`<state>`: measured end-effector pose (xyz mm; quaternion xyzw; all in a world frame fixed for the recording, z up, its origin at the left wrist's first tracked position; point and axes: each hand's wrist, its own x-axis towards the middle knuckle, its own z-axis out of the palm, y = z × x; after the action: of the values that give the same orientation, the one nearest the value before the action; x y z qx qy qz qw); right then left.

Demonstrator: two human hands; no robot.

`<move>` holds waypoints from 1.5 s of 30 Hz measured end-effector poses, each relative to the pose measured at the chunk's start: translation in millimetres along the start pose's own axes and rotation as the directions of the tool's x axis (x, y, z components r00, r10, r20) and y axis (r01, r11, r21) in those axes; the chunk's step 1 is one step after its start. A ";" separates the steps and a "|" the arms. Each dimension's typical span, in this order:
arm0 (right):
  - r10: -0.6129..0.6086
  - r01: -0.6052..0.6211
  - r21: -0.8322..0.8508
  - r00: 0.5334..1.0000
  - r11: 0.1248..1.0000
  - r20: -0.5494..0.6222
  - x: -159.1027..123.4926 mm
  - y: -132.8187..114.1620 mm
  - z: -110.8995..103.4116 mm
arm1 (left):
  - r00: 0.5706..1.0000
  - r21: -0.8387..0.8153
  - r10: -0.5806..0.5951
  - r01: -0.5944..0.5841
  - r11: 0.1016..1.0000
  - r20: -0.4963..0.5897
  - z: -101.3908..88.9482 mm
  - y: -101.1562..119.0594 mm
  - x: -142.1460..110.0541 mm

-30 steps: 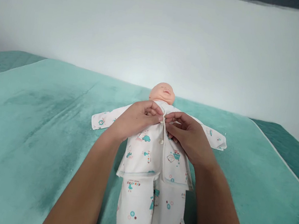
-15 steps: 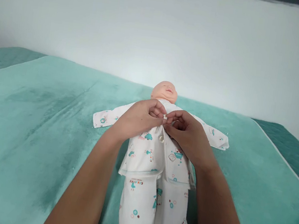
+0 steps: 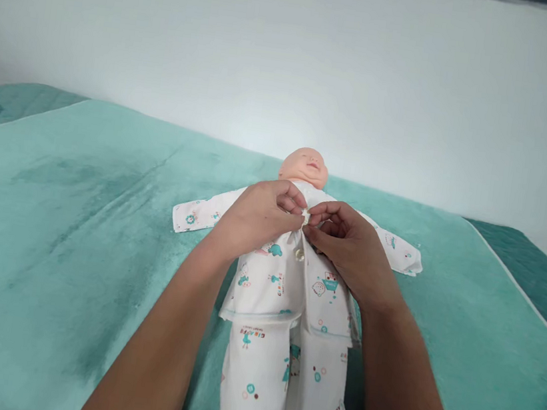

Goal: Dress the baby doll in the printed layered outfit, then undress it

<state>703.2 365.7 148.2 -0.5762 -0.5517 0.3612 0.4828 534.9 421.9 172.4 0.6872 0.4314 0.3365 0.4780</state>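
A baby doll (image 3: 305,167) lies on its back, dressed in a white printed shirt (image 3: 262,291) and matching trousers (image 3: 255,377). Over its chest, my left hand (image 3: 264,217) pinches the shirt's front edge between thumb and fingers. My right hand (image 3: 344,238) pinches the opposite edge, its fingertips almost touching those of the left. Between them shows a small pale button (image 3: 306,216), partly covered by the fingers. Just below, another button (image 3: 300,255) sits on the shirt front. Both sleeves are stretched out sideways, and the cloth is bunched under my fingers.
A light green blanket (image 3: 74,226) spreads under the doll, with white-edged darker green cloth (image 3: 527,272) beyond it at the right and left. Behind it rises a plain white wall (image 3: 273,50).
The whole view has shifted slightly, so the doll appears a little farther right. My fingertips have parted a little, and more of the button shows between them.
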 end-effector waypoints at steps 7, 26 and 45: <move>0.002 -0.002 0.006 1.000 1.000 0.005 0.6 1.1 -0.8 | 1.000 -0.024 0.005 -0.005 1.000 0.001 -1.1 -2.4 0.5; 0.013 0.008 0.149 0.991 0.989 -0.136 1.8 6.6 6.0 | 0.945 0.188 0.287 -0.257 0.948 -0.158 11.1 -16.7 13.7; -0.291 0.219 -0.403 0.948 0.889 -0.128 10.9 18.8 14.2 | 0.904 0.428 0.423 -0.357 0.830 -0.067 17.1 -26.5 23.0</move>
<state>696.5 380.1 127.6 -0.6126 -0.6356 0.1243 0.4530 552.0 441.2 143.0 0.8157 0.3786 0.3837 0.2101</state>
